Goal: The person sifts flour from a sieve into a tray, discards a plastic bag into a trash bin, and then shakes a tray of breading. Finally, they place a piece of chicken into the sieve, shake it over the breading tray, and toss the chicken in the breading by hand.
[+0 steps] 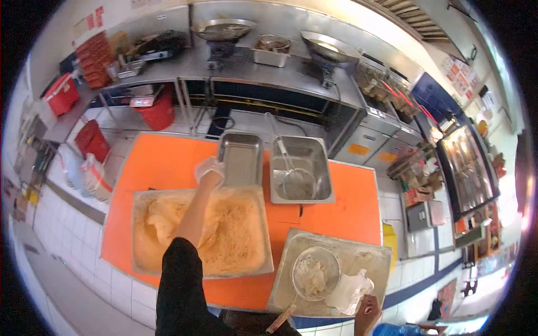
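My left hand [210, 171], in a clear plastic glove, is at the left rim of an empty steel pan [241, 157]; its fingers appear closed on that rim. Below my left forearm lies a large tray [268, 246] of orange-tan breading, with coated pieces [162, 221] in its left part. My bare right hand [367, 309] is at the lower right, fingers curled in; what they hold, if anything, is hidden. Just beside it lies a white, glove-shaped thing [350, 292] on a floury tray [370, 253]. A round strainer [300, 297] with pale floured lumps rests there too.
A deep steel pan [322, 193] holding a long-handled strainer [294, 182] stands right of the empty pan, on the orange tabletop [353, 213]. Across the aisle, a steel counter [246, 73] carries two woks. Fryers [381, 101] and a glass display case [468, 168] stand right.
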`<state>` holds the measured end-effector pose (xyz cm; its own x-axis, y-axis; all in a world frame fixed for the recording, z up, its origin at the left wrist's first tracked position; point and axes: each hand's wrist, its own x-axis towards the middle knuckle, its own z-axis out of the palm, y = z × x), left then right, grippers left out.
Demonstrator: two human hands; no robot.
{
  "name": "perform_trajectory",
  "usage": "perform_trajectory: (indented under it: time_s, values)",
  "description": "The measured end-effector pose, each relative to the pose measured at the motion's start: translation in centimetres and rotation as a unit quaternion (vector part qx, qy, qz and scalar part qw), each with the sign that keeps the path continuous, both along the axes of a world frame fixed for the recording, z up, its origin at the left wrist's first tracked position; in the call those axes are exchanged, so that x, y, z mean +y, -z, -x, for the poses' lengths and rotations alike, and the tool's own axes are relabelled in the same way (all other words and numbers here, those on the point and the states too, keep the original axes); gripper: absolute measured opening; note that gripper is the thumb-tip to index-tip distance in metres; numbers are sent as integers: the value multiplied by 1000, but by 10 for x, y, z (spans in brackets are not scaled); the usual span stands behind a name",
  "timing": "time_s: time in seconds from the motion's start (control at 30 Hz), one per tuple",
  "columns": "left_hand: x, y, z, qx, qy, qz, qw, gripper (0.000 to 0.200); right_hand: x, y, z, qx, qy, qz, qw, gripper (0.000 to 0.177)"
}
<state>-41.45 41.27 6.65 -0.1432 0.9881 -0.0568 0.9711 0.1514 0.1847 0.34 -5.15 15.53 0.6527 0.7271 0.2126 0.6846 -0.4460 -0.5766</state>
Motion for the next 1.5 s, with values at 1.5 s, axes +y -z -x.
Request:
perform_trajectory:
  time_s: [1.5]
  values:
    - [143, 177, -27, -138, 171, -176, 960, 36, -35, 48, 79, 76, 125, 95, 985, 13]
